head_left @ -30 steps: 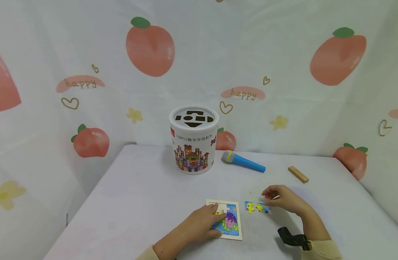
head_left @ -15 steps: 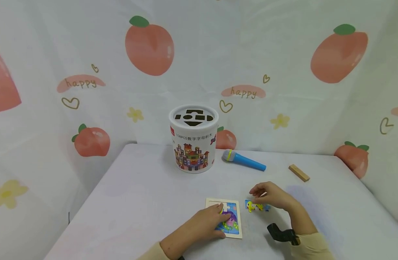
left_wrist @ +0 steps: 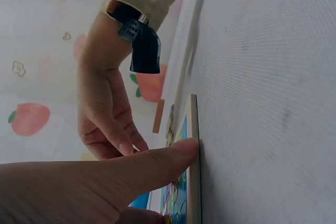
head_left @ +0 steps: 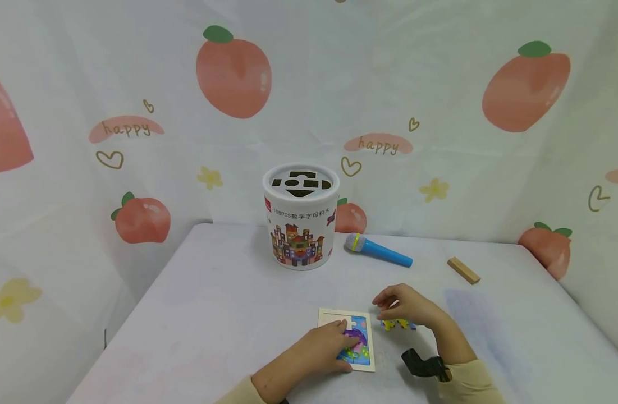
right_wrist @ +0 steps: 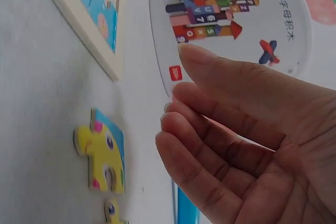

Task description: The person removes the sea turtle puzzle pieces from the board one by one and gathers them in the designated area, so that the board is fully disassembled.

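1. Jigsaw board (head_left: 370, 339), pale-framed and colourful, lies flat on the white table (head_left: 213, 314); its upper left appears bare of pieces.
2. Left hand (head_left: 324, 348) rests across the board's left part, fingers extended and spread, pinching nothing; its thumb touches the frame's edge.
3. First loose piece (right_wrist: 102, 153), yellow and blue, lies flat just right of the board, apart from its frame.
4. Second loose piece (head_left: 402, 324) lies close beside it on the right. Together they form a short row whose long axis runs left to right, one end towards the board.
5. Right hand (head_left: 407, 306) hangs above this row, clearly the nearer hand. Its thumb and bent fingers are parted with nothing between them; fingertips face left, the pieces below them, untouched.
6. Wooden block (head_left: 463, 270) lies farther back, well apart.
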### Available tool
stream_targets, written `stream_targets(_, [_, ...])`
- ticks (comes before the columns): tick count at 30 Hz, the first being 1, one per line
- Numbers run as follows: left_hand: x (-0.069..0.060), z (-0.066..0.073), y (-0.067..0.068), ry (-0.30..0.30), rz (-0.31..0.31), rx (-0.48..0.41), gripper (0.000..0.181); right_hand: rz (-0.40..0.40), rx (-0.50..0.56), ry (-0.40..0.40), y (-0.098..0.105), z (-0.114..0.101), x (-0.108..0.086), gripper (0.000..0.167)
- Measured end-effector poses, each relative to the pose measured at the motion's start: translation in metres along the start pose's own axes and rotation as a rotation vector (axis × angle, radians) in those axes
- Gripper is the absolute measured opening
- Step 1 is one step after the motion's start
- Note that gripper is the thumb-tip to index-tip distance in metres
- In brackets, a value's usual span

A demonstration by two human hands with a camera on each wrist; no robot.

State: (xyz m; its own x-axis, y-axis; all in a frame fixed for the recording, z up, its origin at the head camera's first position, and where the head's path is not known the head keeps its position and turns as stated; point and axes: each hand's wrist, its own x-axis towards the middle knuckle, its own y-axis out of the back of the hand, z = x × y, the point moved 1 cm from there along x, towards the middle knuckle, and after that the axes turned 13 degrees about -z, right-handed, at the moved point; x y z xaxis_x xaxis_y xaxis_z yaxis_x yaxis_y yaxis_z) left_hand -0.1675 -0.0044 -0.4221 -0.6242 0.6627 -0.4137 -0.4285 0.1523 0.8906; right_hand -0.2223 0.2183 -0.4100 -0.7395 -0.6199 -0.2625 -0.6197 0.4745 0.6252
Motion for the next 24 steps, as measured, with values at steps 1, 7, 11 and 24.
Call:
stream_targets(1, [0.000, 0.000, 0.000, -0.003, 0.002, 0.004, 0.053, -0.003, -0.002, 0.008, -0.001, -0.001, 0.001, 0.029])
stream_targets(7, [0.001, 0.000, -0.001, -0.003, 0.000, -0.009, 0.052, -0.020, -0.007, 0.012, -0.007, -0.009, 0.010, 0.027])
stream_targets(11, [0.001, 0.000, -0.003, 0.004, -0.009, -0.028, 0.052, -0.037, -0.011, 0.018, -0.010, -0.011, 0.016, 0.026])
stream_targets(24, [0.000, 0.000, -0.003, -0.026, 0.014, 0.008, 0.052, -0.073, 0.035, 0.007, -0.023, -0.015, 0.027, 0.017])
